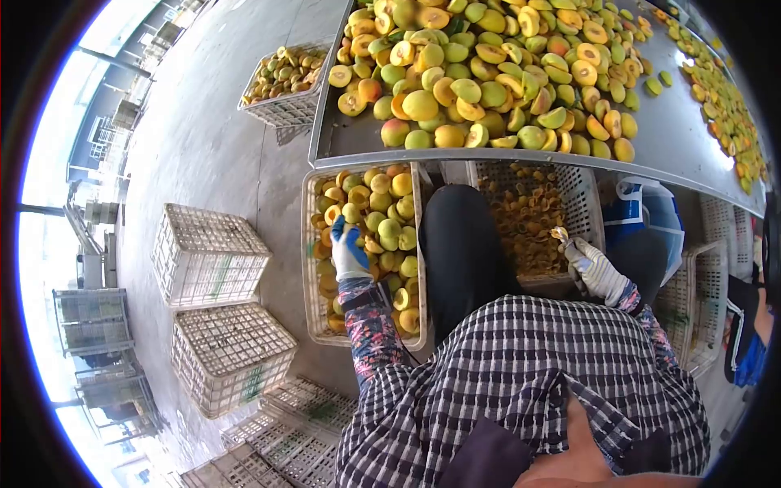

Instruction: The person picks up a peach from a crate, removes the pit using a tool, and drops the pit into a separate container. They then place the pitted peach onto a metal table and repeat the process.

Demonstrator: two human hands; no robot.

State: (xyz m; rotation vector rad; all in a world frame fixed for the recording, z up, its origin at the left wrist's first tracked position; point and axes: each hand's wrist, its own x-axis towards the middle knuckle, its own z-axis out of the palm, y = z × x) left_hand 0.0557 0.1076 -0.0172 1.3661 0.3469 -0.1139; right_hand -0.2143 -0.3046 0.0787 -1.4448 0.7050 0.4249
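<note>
My left hand (350, 250), in a white glove with blue coating, reaches over a crate (309, 313) filled with yellow-green peaches, many of them halved. Its thumb and fingers are apart, the fingertips right at a small peach (351, 213). My right hand (599, 271), in a striped white and grey glove, is closed round a short tool with a shiny metal end (560, 235). That end points up and left over a second crate (582, 199), which holds brown peach pits (525, 215). My knee stands between the two crates.
A metal table (455, 156) piled with halved peaches (488, 81) spans the area ahead. Another full crate (285, 104) sits on the floor beyond its left corner. White plastic crates (232, 350) stand at left. A blue and white bag (647, 211) is at right, near another person's arm (763, 321).
</note>
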